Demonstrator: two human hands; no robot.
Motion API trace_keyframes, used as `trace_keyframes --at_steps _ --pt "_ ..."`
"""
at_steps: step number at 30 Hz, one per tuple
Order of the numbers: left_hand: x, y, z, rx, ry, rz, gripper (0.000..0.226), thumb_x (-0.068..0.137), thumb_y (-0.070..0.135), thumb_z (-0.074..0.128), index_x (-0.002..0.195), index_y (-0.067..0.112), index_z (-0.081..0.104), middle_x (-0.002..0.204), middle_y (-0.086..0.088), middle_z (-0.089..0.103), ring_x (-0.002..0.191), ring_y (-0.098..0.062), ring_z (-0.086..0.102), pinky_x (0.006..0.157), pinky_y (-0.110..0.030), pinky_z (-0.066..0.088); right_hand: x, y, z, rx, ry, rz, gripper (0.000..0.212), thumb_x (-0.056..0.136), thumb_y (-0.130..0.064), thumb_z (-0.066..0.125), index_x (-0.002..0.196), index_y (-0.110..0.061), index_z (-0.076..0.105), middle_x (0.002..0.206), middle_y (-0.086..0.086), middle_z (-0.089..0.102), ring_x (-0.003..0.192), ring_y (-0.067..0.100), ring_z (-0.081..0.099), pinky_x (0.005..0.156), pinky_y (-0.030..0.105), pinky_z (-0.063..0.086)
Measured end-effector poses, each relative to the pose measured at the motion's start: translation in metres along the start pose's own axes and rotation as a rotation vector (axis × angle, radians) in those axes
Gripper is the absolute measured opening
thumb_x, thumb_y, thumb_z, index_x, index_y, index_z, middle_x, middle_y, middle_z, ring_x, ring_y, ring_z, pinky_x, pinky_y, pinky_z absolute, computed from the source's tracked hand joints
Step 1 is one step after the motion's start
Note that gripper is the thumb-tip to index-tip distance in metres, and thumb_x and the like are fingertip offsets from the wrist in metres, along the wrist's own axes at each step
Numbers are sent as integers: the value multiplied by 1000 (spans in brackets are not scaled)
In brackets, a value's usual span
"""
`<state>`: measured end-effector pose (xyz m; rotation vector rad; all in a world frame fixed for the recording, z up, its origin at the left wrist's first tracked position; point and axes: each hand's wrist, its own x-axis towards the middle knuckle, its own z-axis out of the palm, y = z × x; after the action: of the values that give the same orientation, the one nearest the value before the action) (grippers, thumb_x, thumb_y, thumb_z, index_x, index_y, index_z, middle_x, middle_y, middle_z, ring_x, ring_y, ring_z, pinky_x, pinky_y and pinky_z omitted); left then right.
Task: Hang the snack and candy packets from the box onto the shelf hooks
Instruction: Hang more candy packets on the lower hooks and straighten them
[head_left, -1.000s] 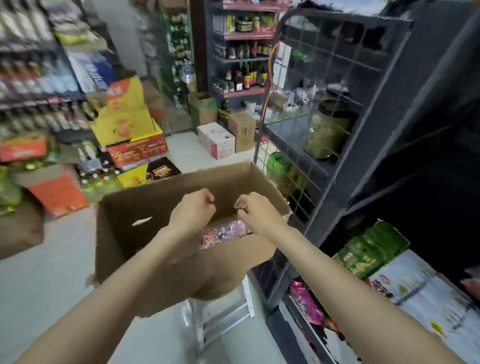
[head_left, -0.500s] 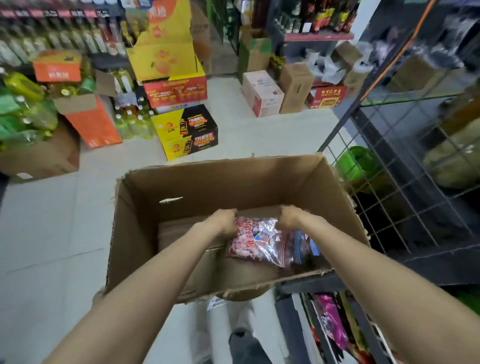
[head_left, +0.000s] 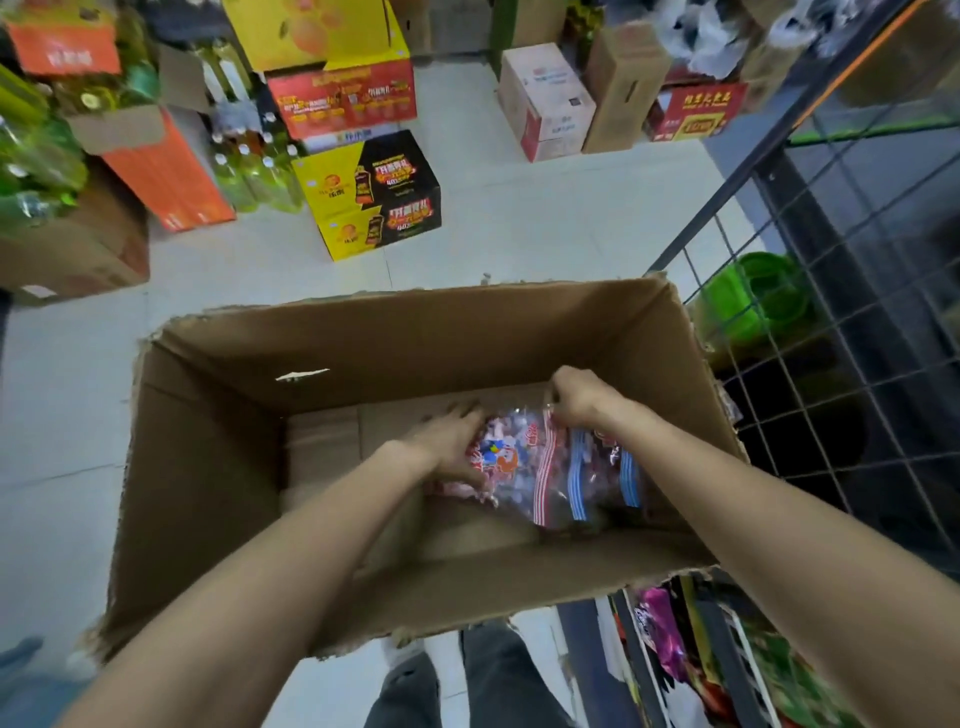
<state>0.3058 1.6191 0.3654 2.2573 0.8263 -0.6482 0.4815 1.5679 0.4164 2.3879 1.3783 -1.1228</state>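
Observation:
An open cardboard box (head_left: 218, 467) stands in front of me, and both my hands are inside it. Several clear candy packets (head_left: 550, 467) with red-and-white and blue-and-white striped edges lie at its bottom right. My left hand (head_left: 449, 447) rests on the leftmost packet with its fingers curled over it. My right hand (head_left: 576, 397) pinches the top edge of a red-striped packet. The black wire-grid shelf (head_left: 831, 332) rises to the right of the box.
Stacked drink cartons (head_left: 374, 197) and green bottles (head_left: 249, 171) stand on the tiled floor beyond the box. A green bucket (head_left: 753, 301) sits behind the wire grid. Snack packets (head_left: 691, 654) fill the lower shelf at bottom right. My legs show under the box.
My view tipped down into the box. Both hands went from above the box down onto the candy packets, and the right hand took hold of a packet's top edge.

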Motion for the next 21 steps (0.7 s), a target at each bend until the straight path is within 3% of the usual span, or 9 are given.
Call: trace_keyframes --at_steps 4,7,10,15,18,21 --pt "-9 6 -16 -220 243 160 99 64 40 83 144 15 30 144 -6 40 130 -22 39 105 -27 32 -15 -17 -20 253 68 -184 8 82 -11 70 84 -18 69 93 2 66 83 14 60 68 22 44" --pt "-18 12 -31 -350 382 162 59 72 36 79 120 13 55 115 -6 61 107 -22 56 84 -28 40 -30 -30 -23 346 130 -315 6 80 -13 73 83 -18 72 85 -1 68 81 12 62 72 24 46" --pt "-28 5 -42 -278 495 97 17 85 29 66 94 15 65 92 -6 68 92 -26 62 77 -35 46 -38 -33 -23 467 194 -356 11 78 -15 75 82 -22 69 75 -7 65 71 3 60 63 17 44" --pt "-58 -9 -54 -407 594 100 19 91 28 60 94 11 68 94 -3 72 92 -17 64 79 -30 45 -53 -27 -23 315 154 -302 9 85 -19 69 93 -15 70 88 1 69 81 13 63 71 28 49" --pt "-80 -7 -60 -485 669 98 18 92 24 59 96 11 71 96 -2 72 92 -13 64 77 -25 43 -72 -34 -24 381 252 -335 11 88 -21 66 90 -13 72 85 0 69 77 9 63 69 26 47" --pt "-100 -3 -68 -492 782 116 20 93 22 57 102 13 72 101 0 72 92 -6 60 68 -7 39 -100 -48 -26 432 406 -384 10 90 -23 63 87 -15 69 79 -5 66 72 4 61 60 19 45"
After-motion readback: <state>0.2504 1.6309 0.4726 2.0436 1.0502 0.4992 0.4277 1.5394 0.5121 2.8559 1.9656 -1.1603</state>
